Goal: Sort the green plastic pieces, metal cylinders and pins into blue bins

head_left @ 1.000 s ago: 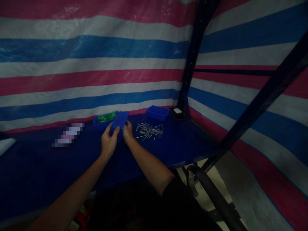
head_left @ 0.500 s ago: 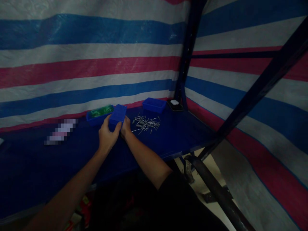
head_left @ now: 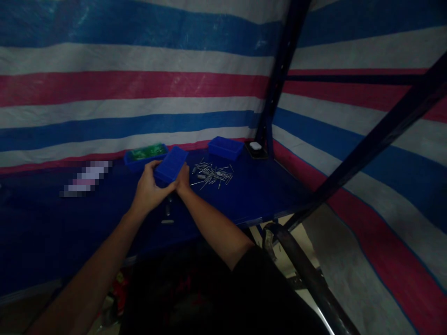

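Both hands grip an upturned blue plastic tray, lifted a little off the dark blue table. My left hand wraps its near left end and my right hand holds its right side. Below the tray, a few small metal pieces lie on the table. A scatter of several thin metal pins lies just right of my right hand. A blue tray with green contents sits behind the left hand.
A third blue tray stands at the back near a dark metal post. A small white object rests at the post's foot. Striped tarp walls enclose the table. A slanted dark beam crosses at right, beyond the table's edge.
The upturned tray has been raised and drawn nearer to me in both hands, uncovering a few small metal pieces beneath. The camera has tilted down slightly.
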`<control>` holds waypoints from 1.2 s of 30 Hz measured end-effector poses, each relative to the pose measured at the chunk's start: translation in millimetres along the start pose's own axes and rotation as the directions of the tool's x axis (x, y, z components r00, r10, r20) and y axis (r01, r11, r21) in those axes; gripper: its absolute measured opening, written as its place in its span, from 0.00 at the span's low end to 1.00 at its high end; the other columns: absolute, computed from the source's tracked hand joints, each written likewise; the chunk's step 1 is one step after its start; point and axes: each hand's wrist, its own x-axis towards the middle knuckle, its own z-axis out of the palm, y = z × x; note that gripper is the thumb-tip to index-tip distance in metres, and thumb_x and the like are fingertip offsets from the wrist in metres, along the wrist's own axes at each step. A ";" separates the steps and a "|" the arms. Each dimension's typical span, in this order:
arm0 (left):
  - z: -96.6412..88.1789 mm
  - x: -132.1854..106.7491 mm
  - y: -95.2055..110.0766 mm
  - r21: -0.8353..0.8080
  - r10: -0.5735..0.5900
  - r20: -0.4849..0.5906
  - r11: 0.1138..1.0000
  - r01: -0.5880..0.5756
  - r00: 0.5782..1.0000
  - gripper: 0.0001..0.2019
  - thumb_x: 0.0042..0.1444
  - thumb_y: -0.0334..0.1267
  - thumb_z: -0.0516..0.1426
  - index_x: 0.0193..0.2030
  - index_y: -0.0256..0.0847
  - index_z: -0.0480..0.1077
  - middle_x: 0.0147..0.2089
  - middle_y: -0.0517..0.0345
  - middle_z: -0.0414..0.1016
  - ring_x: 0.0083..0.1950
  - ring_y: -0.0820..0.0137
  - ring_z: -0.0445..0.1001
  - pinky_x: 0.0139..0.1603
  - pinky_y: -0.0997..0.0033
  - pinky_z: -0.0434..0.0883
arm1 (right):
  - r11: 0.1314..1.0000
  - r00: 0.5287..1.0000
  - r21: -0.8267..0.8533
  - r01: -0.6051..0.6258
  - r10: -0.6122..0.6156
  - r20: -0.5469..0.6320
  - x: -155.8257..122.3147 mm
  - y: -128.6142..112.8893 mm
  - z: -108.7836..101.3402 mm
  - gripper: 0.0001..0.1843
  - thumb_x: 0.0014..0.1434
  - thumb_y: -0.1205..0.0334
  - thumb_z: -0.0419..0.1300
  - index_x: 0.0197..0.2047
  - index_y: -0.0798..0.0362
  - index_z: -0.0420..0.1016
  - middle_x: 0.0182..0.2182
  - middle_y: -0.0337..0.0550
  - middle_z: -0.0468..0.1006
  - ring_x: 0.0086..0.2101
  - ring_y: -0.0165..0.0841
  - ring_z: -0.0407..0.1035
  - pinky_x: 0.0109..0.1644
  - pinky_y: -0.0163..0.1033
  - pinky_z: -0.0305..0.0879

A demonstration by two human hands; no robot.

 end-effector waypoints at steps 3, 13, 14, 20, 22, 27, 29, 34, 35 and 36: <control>-6.5 0.2 -6.7 -0.053 -0.107 -0.021 0.993 0.106 0.994 0.34 0.39 0.43 0.62 0.54 0.37 0.57 0.48 0.46 0.69 0.46 0.56 0.71 0.47 0.55 0.68 | 0.988 0.999 -0.148 -0.042 0.037 -0.034 -6.2 -7.7 -7.9 0.14 0.57 0.59 0.53 0.43 0.59 0.69 0.44 0.53 0.70 0.49 0.40 0.59 0.52 0.41 0.56; -7.8 2.6 -42.1 -0.282 -0.343 -0.143 0.913 0.294 0.928 0.29 0.42 0.43 0.61 0.53 0.39 0.60 0.45 0.49 0.71 0.47 0.59 0.71 0.51 0.55 0.66 | 0.817 0.882 -0.331 0.472 -0.433 0.188 -118.4 -63.7 -68.8 0.28 0.59 0.48 0.48 0.56 0.57 0.60 0.57 0.51 0.60 0.61 0.42 0.40 0.63 0.52 0.35; -7.5 2.8 -41.6 -0.294 -0.355 -0.144 0.907 0.302 0.924 0.30 0.42 0.43 0.62 0.53 0.39 0.61 0.45 0.49 0.71 0.47 0.59 0.71 0.51 0.55 0.66 | 0.761 0.822 -0.315 0.567 -0.498 0.276 -134.8 -64.1 -70.2 0.29 0.58 0.46 0.48 0.57 0.56 0.59 0.58 0.50 0.58 0.62 0.41 0.39 0.64 0.51 0.35; -21.5 0.4 -26.4 -0.522 -0.335 -0.220 0.834 0.179 0.916 0.30 0.42 0.40 0.63 0.52 0.32 0.62 0.46 0.47 0.72 0.46 0.62 0.71 0.52 0.57 0.66 | 0.723 0.794 -0.360 0.589 -0.436 0.424 -138.1 -40.8 -50.7 0.26 0.62 0.48 0.44 0.55 0.56 0.63 0.61 0.53 0.54 0.62 0.45 0.39 0.62 0.57 0.33; -30.2 -2.4 -25.3 -0.586 -0.323 -0.245 0.801 0.126 0.914 0.30 0.42 0.39 0.64 0.53 0.32 0.62 0.47 0.48 0.72 0.47 0.64 0.71 0.53 0.59 0.66 | 0.694 0.794 -0.399 0.600 -0.451 0.409 -114.2 -35.6 -42.3 0.26 0.61 0.48 0.44 0.55 0.55 0.63 0.61 0.52 0.53 0.61 0.45 0.40 0.61 0.59 0.33; -48.3 -8.2 -33.4 -0.572 -0.354 -0.322 0.812 0.117 0.878 0.28 0.43 0.39 0.63 0.52 0.34 0.63 0.46 0.51 0.71 0.45 0.66 0.70 0.53 0.60 0.66 | 0.578 0.720 -0.432 0.693 -0.512 0.469 -56.2 -33.4 -32.7 0.31 0.56 0.42 0.49 0.54 0.56 0.64 0.60 0.56 0.55 0.59 0.48 0.45 0.60 0.59 0.39; -53.4 -9.4 -36.6 -0.559 -0.391 -0.399 0.821 0.118 0.829 0.27 0.44 0.39 0.62 0.51 0.34 0.63 0.43 0.54 0.72 0.43 0.68 0.70 0.51 0.61 0.66 | 0.543 0.679 -0.414 0.730 -0.514 0.524 -38.1 -32.0 -32.6 0.29 0.55 0.44 0.52 0.52 0.57 0.66 0.58 0.57 0.57 0.58 0.48 0.47 0.59 0.57 0.43; -62.4 -13.1 -43.6 -0.598 -0.485 -0.488 0.791 0.127 0.726 0.23 0.44 0.36 0.62 0.48 0.35 0.64 0.36 0.60 0.70 0.37 0.73 0.69 0.45 0.67 0.68 | 0.580 0.707 -0.445 0.682 -0.367 0.605 -16.1 -22.7 -41.4 0.22 0.57 0.48 0.51 0.48 0.54 0.69 0.45 0.52 0.70 0.49 0.45 0.60 0.55 0.57 0.47; -63.9 -13.7 -44.2 -0.623 -0.526 -0.473 0.767 0.155 0.706 0.23 0.43 0.36 0.62 0.47 0.36 0.65 0.35 0.61 0.70 0.36 0.73 0.69 0.43 0.68 0.68 | 0.582 0.712 -0.455 0.674 -0.349 0.609 -15.5 -20.1 -45.3 0.20 0.57 0.50 0.51 0.47 0.54 0.69 0.44 0.51 0.71 0.48 0.44 0.61 0.54 0.56 0.47; -65.5 -14.1 -44.1 -0.654 -0.582 -0.456 0.732 0.189 0.673 0.22 0.42 0.36 0.62 0.46 0.36 0.66 0.34 0.61 0.69 0.35 0.74 0.69 0.41 0.70 0.69 | 0.581 0.715 -0.461 0.671 -0.342 0.609 -15.6 -17.2 -49.8 0.18 0.57 0.52 0.52 0.47 0.54 0.69 0.43 0.50 0.71 0.48 0.44 0.61 0.54 0.56 0.47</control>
